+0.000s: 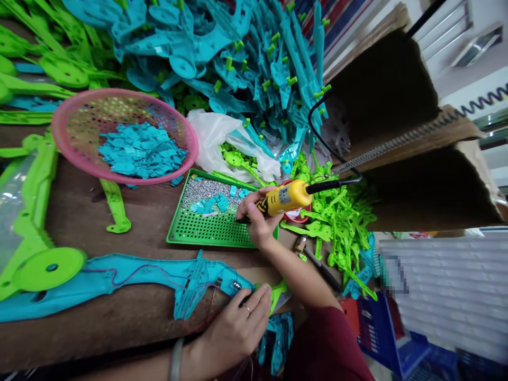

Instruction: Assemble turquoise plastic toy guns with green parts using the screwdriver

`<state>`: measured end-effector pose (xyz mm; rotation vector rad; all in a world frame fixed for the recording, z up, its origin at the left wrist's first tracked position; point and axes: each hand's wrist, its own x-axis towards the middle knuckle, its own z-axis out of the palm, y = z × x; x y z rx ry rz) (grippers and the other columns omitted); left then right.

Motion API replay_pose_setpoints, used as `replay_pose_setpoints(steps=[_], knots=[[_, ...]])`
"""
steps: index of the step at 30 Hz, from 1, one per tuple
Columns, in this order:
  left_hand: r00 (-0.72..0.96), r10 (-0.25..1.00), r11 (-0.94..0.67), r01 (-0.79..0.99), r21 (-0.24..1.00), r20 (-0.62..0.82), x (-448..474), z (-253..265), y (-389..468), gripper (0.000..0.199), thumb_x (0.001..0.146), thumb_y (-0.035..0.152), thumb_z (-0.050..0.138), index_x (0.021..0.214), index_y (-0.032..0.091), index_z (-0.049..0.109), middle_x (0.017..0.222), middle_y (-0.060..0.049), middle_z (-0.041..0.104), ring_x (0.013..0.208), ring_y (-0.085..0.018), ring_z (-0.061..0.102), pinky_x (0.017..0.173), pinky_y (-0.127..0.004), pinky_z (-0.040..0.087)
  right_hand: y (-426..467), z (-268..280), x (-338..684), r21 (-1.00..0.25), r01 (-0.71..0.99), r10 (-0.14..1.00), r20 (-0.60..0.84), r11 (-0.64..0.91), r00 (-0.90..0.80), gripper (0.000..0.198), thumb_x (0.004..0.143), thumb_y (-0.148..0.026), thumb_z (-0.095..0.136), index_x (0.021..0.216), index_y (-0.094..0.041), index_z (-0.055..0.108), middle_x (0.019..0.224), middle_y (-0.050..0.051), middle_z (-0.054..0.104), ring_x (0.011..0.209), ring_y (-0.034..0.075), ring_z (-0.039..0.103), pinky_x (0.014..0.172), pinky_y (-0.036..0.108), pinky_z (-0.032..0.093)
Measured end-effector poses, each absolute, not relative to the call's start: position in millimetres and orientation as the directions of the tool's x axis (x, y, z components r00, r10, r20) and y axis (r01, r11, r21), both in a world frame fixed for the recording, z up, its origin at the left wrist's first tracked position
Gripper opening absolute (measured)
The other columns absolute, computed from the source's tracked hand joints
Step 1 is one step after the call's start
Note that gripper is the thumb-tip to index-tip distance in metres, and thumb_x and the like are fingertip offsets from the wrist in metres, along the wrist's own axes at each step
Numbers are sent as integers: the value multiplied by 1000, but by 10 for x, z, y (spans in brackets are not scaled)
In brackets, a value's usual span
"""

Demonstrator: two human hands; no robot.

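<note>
My right hand (260,219) is wrapped around a yellow electric screwdriver (289,198), its black nose pointing left over a green perforated tray (206,231). Silver screws (198,190) and several small blue plastic pieces (216,203) lie in that tray. Below, my left hand (238,323), with a ring on one finger, grips the right end of a long blue plastic toy shell (146,270). Thin red and blue wires and small metal springs show inside the shell. A small black thing peeks out by my left fingers; what it is, I cannot make out.
A pink basket (63,132) of flat blue pieces stands behind the tray. Blue shells (222,42) and green parts (337,227) are heaped around. A hammer (317,259) lies at right, near cardboard boxes (397,79). The screwdriver's coiled cord (397,143) stretches up right.
</note>
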<state>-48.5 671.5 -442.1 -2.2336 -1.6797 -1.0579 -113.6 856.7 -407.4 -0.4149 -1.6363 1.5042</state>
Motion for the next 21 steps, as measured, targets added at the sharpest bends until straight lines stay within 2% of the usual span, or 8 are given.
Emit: replay_pose_setpoints(steps=[3, 7, 11, 17, 21], knots=[[129, 818, -340, 895, 289, 560, -469, -4452, 6719, 39, 99, 16, 40, 131, 12, 62, 144, -13, 56, 138, -27, 46, 107, -43, 40, 8548, -3927, -1151, -926, -286, 731, 370, 245, -573, 34, 85, -34, 67, 107, -27, 42, 61, -11, 51, 43, 10, 51, 43, 26, 44], [117, 844, -348, 862, 369, 524, -497, -4443, 6676, 44, 97, 8, 34, 134, 8, 59, 145, -14, 55, 137, -26, 47, 109, -44, 40, 8351, -3365, -748, -904, -287, 791, 419, 317, -446, 30, 87, -37, 63, 110, -30, 44, 60, -11, 45, 42, 10, 49, 40, 25, 44], [151, 862, -391, 806, 445, 484, -554, -4440, 6614, 44, 98, 6, 33, 136, 3, 55, 148, -17, 51, 140, -30, 43, 110, -46, 39, 7918, -3003, -14, -940, -168, 847, 340, 296, -409, 26, 89, -37, 62, 110, -33, 48, 56, -10, 45, 39, 12, 47, 34, 24, 44], [168, 841, -432, 781, 451, 515, -575, -4467, 6595, 37, 100, 4, 37, 131, 1, 57, 143, -19, 56, 137, -32, 48, 107, -45, 41, 7462, -3385, 623, -944, -119, 873, 331, 309, -358, 34, 88, -38, 64, 114, -36, 43, 57, -11, 47, 35, 12, 43, 33, 24, 44], [170, 833, -428, 800, 419, 527, -578, -4447, 6607, 35, 101, 5, 38, 130, 0, 57, 141, -20, 58, 134, -32, 51, 105, -45, 42, 7439, -3625, 674, -928, -146, 842, 372, 342, -391, 34, 87, -33, 62, 113, -33, 40, 58, -10, 49, 40, 13, 49, 39, 26, 47]])
